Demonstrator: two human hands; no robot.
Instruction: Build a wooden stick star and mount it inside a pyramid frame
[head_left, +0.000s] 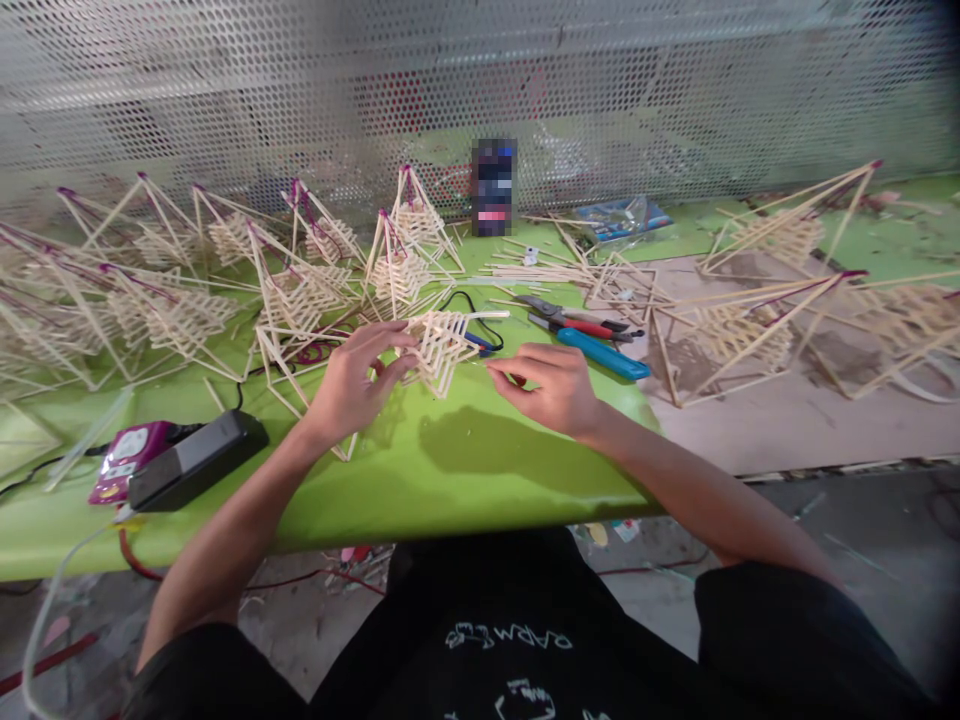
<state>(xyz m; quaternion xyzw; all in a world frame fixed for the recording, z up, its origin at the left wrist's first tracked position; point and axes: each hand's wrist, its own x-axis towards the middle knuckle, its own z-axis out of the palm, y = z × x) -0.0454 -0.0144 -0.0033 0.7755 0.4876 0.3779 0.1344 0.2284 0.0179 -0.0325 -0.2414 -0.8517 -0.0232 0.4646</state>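
Thumb and fingers of my left hand [360, 375] are closed on the left end of a small lattice of pale wooden sticks [442, 350], held above the green table. Just right of the lattice, apart from it, my right hand [547, 385] is in a pinch. Whatever lies between those fingertips is too small to make out. Behind the lattice, a blue-handled tool with a black cord [480, 342] is partly hidden. Pruning shears with a red handle [574, 322] and a blue-handled cutter [600, 353] lie beyond my right hand.
Several stick frames with purple tips [307, 290] crowd the left; more frames [742, 330] stand on a board at right. Loose sticks [540, 272] and a phone [493, 188] are at the back. A purple power strip [131, 455] with a black adapter [199, 460] sits front left.
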